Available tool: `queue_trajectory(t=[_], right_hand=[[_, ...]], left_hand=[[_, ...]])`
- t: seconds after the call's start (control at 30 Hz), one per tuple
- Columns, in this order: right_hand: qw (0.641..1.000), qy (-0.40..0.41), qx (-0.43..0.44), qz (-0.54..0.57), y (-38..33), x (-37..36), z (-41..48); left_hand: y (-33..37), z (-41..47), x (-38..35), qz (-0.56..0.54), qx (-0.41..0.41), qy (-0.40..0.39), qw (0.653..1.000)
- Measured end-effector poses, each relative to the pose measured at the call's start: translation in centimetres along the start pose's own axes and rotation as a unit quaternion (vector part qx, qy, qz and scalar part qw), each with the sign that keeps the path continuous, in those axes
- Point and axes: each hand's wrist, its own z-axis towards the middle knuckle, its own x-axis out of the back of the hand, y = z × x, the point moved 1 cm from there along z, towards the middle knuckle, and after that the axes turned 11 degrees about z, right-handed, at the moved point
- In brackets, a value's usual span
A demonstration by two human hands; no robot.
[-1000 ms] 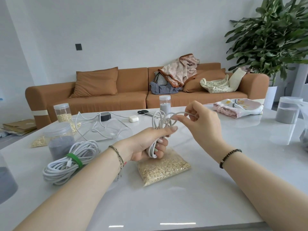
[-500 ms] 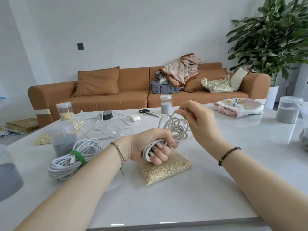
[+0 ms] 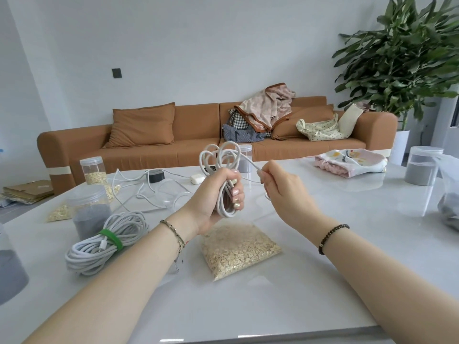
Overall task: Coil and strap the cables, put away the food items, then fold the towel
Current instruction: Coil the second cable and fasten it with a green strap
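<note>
Inside the left hand [image 3: 213, 194], fingers curled round it, sits the white cable coil [image 3: 224, 180], loops rising above the knuckles. Right hand [image 3: 280, 189] pinches its loose strand beside them.

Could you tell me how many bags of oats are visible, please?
2: a large bag below the left hand, a small bag beside the grey-filled jar; another may hide behind.
</note>
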Motion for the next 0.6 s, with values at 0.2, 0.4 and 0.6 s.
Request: queue_trajectory(t=[0.2, 0.4, 0.6], right_hand=[[0.975, 0.107, -0.067, 0.185, -0.4, 0.1, 0.2], [0.992, 0.037, -0.001, 0.125, -0.6, -0.4, -0.1], [0.995, -0.035, 0.009, 0.088, 0.0, -0.6, -0.3]], left_hand=[[0.0, 0.5, 0.6, 0.005, -0.058, 0.11, 0.992], [-0.8, 0.7, 0.9, 0.128, -0.075, 0.183, 0.972], [-0.7, 0.6, 1.0, 0.138, -0.071, 0.172, 0.973]])
